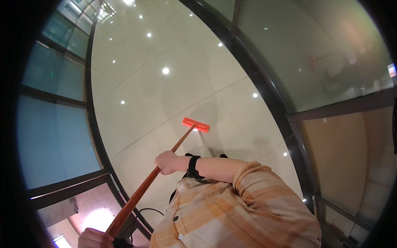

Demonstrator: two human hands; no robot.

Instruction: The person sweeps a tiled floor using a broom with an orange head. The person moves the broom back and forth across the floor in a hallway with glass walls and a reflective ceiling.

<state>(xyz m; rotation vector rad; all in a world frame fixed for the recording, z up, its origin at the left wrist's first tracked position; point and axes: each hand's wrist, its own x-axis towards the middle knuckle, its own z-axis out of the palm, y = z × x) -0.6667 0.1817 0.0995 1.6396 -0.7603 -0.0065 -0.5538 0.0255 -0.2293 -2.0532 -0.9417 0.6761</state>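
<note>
A push broom with an orange-red head [196,124] and a reddish-brown wooden handle [141,189] slants across the view, its head down on the glossy floor tiles [173,93]. Around the middle of the handle closes my right hand [167,162], with a black band on the wrist. Lower left, near the handle's upper end, my left hand [94,238] grips it too; part of that hand is cut off by the picture's edge. The bristles cannot be made out clearly.
Glass panels in dark frames line the left [55,139] and the right [310,62] of the corridor. A dark border strip [263,77] runs along the floor at the right. A thin black cable [152,209] curves beside the plaid shirt.
</note>
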